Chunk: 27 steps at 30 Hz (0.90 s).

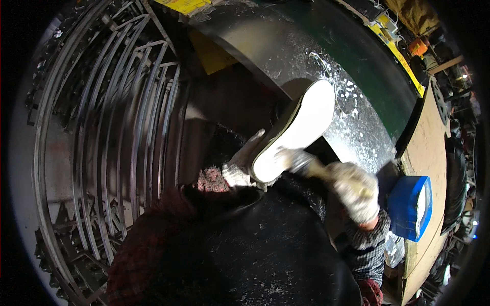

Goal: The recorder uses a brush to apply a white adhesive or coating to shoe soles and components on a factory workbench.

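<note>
A shoe is held tilted in front of me, its white sole turned up and its dark upper mostly hidden behind. Wrapped around its near end is my left hand, in a pale work glove. My right hand, in a stained white glove, is closed on the handle of a brush. The bristles touch the sole near its lower end and are blurred by motion. Close to my right wrist stands a blue container with white matter inside.
A dark worktable spattered with white lies beyond the shoe, beside a green belt-like surface. On my left stands a metal rack of curved bars. Cardboard lines the right side. A black apron covers my lap.
</note>
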Motion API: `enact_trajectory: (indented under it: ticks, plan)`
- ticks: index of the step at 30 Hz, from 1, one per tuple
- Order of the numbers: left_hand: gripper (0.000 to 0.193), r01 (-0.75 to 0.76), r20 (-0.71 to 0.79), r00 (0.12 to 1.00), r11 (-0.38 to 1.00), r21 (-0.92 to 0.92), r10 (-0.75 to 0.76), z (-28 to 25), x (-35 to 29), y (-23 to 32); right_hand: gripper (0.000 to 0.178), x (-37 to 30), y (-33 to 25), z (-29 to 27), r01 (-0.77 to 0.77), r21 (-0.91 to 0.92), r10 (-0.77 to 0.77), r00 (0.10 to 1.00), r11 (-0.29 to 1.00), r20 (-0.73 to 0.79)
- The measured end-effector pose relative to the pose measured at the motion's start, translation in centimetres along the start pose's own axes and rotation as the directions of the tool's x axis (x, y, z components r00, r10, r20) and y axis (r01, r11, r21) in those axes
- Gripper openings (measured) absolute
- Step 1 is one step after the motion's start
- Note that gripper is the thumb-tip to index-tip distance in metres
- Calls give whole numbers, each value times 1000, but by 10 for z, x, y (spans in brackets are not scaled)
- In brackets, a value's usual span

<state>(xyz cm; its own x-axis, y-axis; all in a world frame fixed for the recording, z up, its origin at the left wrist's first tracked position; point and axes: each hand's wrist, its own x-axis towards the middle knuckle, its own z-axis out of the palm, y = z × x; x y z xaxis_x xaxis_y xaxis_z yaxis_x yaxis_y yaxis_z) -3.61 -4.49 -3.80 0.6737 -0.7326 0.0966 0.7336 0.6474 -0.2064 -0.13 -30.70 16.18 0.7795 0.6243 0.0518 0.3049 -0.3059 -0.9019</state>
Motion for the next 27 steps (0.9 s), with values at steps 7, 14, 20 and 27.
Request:
enact_trajectory:
  ticks: [7, 14, 20, 27]
  plan:
    - [80, -46, -169, 985, 986, -159, 19, 26, -24, -1, 28, 89, 15, -58, 272, -514, -443, 863, 814, -244]
    - [78, -59, -74, 996, 988, -140, 49, 25, -21, -6, 29, 75, -25, -43, 431, -432, -438, 895, 792, 90]
    - [79, -177, -102, 980, 982, -71, 169, 47, -11, 4, 29, 47, -14, -15, 368, -612, -467, 884, 700, -1]
    - [38, -372, -205, 787, 713, 595, 582, 156, 39, 68, 31, 48, -59, -16, 201, -710, -400, 908, 675, -123]
